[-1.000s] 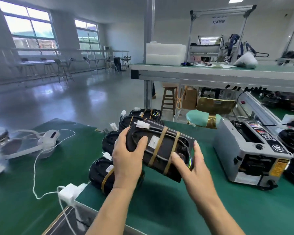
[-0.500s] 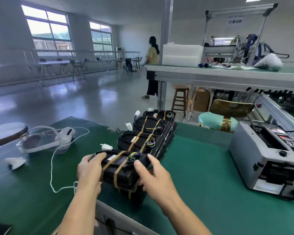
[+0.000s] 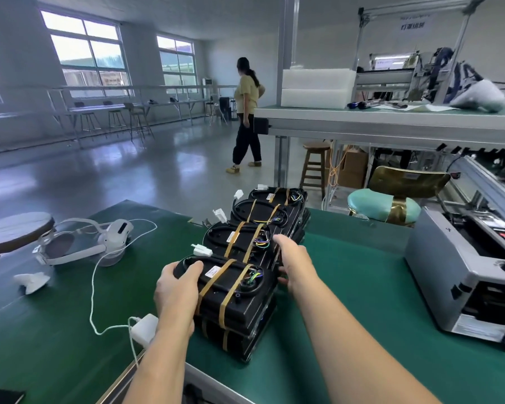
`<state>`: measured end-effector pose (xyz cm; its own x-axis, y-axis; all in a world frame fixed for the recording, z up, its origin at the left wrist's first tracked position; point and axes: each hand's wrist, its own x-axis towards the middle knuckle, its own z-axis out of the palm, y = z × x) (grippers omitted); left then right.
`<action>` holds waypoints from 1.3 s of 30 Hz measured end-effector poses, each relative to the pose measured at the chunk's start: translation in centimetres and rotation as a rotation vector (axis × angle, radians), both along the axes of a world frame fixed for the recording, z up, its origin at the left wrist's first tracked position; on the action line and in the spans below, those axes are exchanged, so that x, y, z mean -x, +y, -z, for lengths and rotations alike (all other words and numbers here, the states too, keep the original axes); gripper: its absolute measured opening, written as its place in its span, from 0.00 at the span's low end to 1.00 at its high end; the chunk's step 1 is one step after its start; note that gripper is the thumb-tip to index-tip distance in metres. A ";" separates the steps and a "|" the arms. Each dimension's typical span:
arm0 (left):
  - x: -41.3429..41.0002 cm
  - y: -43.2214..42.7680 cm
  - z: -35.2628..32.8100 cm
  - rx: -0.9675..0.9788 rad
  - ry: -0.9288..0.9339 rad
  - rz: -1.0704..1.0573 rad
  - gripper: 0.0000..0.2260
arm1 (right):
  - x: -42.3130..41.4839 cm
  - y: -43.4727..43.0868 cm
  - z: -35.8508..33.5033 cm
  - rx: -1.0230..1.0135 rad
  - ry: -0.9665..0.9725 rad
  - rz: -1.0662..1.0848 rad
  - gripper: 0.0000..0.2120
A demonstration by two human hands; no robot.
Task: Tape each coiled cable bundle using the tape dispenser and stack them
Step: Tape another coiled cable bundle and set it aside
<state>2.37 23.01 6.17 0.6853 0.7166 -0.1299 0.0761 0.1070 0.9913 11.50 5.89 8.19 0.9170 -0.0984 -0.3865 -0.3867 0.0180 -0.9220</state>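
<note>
Both bare forearms reach forward, left hand curled over the left end of the nearest cable bundle, thumb on top, right hand up against its right side, fingers mostly hidden.

A broad strip of bare green mat lies open between the stacked cable bundles running near to far down the middle and the tape dispenser at right, while left of the row a charger, its looping white cord and a headset clutter the way.
</note>
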 end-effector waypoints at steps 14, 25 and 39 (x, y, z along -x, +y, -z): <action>-1.3 -0.1 1.0 -0.072 0.004 -0.042 0.20 | -2.3 0.5 -0.8 0.205 -0.049 0.119 0.25; -1.8 -0.5 0.9 0.093 -0.032 -0.026 0.21 | -2.3 0.9 0.6 -0.050 -0.050 0.302 0.27; -3.5 -1.3 0.2 0.092 -0.014 -0.143 0.14 | -2.4 0.5 0.3 -0.127 -0.033 0.266 0.28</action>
<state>5.90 21.70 5.95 0.5792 0.7925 -0.1911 0.0400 0.2064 0.9776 13.91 6.41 7.94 0.8780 -0.2898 -0.3811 -0.3224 0.2305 -0.9181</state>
